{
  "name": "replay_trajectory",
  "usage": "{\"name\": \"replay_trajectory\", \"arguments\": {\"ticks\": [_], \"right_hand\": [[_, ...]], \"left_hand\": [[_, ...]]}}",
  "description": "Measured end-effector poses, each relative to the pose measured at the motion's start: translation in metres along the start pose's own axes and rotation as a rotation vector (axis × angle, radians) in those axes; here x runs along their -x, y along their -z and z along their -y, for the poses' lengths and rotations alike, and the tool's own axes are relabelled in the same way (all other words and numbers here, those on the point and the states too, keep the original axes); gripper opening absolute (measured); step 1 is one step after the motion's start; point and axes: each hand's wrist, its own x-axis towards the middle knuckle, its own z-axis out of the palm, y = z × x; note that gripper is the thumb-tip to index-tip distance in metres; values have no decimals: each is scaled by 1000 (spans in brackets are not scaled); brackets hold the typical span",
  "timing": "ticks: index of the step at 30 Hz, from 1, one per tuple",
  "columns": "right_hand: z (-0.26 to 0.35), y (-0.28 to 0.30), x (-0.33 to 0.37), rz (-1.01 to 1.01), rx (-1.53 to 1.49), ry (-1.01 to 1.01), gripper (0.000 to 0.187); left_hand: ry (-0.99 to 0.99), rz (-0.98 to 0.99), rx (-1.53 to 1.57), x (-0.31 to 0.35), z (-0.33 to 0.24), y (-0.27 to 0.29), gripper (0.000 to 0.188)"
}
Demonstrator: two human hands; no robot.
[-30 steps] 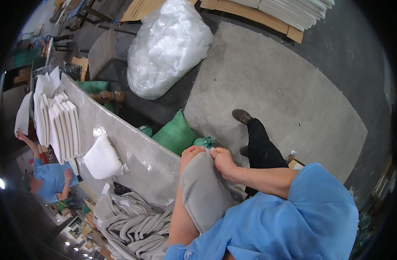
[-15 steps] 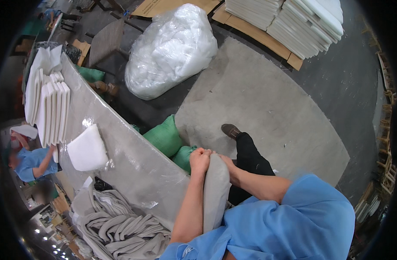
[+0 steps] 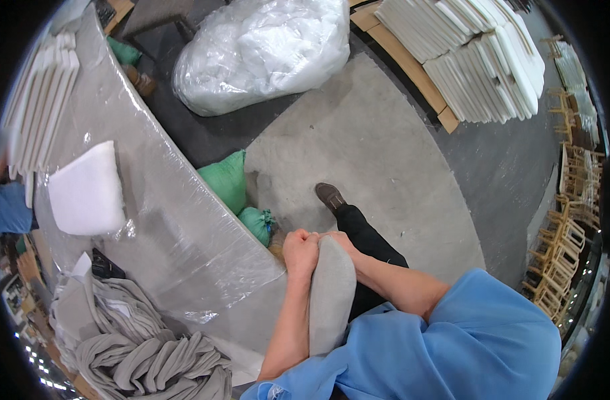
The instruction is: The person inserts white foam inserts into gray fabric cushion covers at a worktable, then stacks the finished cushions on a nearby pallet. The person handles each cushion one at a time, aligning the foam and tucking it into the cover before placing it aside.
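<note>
A grey fabric-covered cushion (image 3: 333, 293) stands on edge against my body, seen from its narrow side. My left hand (image 3: 301, 252) is closed on its far end from the left. From the other side my right hand (image 3: 344, 245) grips the same end, its fingers partly hidden behind the cushion. Left of my arms is a table (image 3: 192, 250) under clear plastic film. On it lie a white padded square (image 3: 88, 190) and a heap of crumpled grey fabric covers (image 3: 148, 350), with a small black object (image 3: 107, 265) beside the heap.
White slabs (image 3: 42, 100) stand in a row on the table's far left, near a co-worker's blue sleeve (image 3: 10, 207). Green sacks (image 3: 225, 181) sit under the table edge. Beyond are a plastic-wrapped bundle (image 3: 262, 53), stacked white pads (image 3: 478, 63) and, at right, wooden frames (image 3: 562, 250).
The whole view has swung, so the table and its things sit farther left and the co-worker is mostly out of picture. Both hands keep hold of the cushion, which tilts slightly differently.
</note>
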Motion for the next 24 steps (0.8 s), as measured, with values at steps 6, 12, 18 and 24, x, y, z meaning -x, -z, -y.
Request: {"name": "replay_trajectory", "arguments": {"ticks": [6,12,18,24], "right_hand": [[-63,23,-62,54,65,57,21],[-42,20,-23,211,-126,3,33],[52,15,48,434,-38,-19,56],[63,11,75,616,124,15,65]], "left_hand": [[-2,-35,-63,6,-3,1,29],[-63,-88,-224,14,-7,0,29],[-222,-184,-395,43,-27,11,35],[-272,19,-138,142,10,76,59]]}}
